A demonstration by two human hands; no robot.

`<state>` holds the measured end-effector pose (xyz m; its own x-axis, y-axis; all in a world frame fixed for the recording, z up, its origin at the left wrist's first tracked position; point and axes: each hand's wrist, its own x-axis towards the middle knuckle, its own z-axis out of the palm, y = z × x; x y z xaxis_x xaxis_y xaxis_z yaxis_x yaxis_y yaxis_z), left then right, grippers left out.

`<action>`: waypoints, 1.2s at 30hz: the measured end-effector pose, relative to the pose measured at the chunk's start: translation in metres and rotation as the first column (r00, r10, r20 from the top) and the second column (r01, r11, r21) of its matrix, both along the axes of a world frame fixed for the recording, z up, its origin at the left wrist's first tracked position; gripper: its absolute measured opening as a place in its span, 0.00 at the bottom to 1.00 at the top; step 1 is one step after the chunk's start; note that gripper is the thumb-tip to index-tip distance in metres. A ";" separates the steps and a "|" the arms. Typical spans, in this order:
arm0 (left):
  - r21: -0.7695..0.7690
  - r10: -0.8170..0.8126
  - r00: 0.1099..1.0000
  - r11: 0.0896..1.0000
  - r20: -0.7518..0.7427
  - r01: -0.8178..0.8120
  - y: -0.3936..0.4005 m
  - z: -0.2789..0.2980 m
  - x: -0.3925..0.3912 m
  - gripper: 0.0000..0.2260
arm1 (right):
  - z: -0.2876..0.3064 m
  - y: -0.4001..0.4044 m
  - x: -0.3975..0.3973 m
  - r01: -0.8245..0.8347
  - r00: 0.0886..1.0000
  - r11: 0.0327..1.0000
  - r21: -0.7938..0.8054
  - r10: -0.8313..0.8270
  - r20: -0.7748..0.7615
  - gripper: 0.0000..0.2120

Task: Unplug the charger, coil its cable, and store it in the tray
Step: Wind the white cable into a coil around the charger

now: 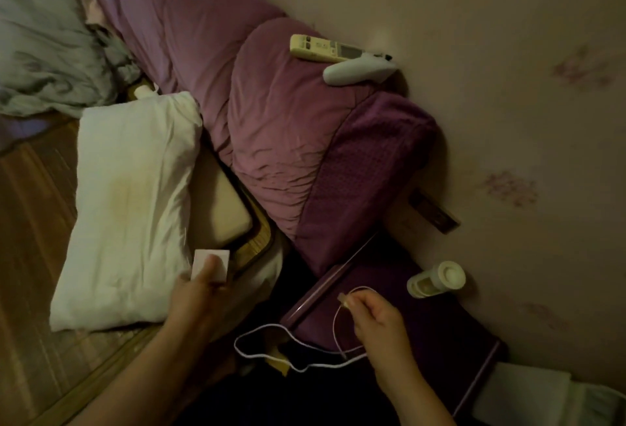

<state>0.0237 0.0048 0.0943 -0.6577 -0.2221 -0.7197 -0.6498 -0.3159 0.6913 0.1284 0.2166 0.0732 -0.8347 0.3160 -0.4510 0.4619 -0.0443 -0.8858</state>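
Observation:
My left hand (200, 293) grips the white charger block (216, 261) by its lower end, near the corner of a white pillow. My right hand (376, 320) pinches the plug end of the thin white cable (271, 354), holding it up over the dark purple bedding. The cable arcs in a small loop beside my right hand, then sags in a loose loop between my two forearms. The block and the cable's plug end are apart. No tray can be made out in this dim view.
A white pillow (132, 208) lies left on a woven mat. A purple quilt (257, 97) runs along the wall, bearing a remote control (321, 47) and a white handheld device (359, 71). A white bottle (437, 278) lies near the wall; a wall socket (435, 212) sits above it.

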 end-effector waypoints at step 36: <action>0.024 -0.905 0.306 0.313 -0.296 0.950 0.020 0.024 -0.021 0.11 | 0.044 -0.054 -0.064 0.229 0.952 0.841 -0.489 -0.298 -0.067 0.11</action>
<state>0.0028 0.0251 0.1184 -0.4632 0.7333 -0.4977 -0.4493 0.2898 0.8451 0.0641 0.1623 0.1177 -0.8136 0.3118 -0.4908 0.2503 -0.5741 -0.7796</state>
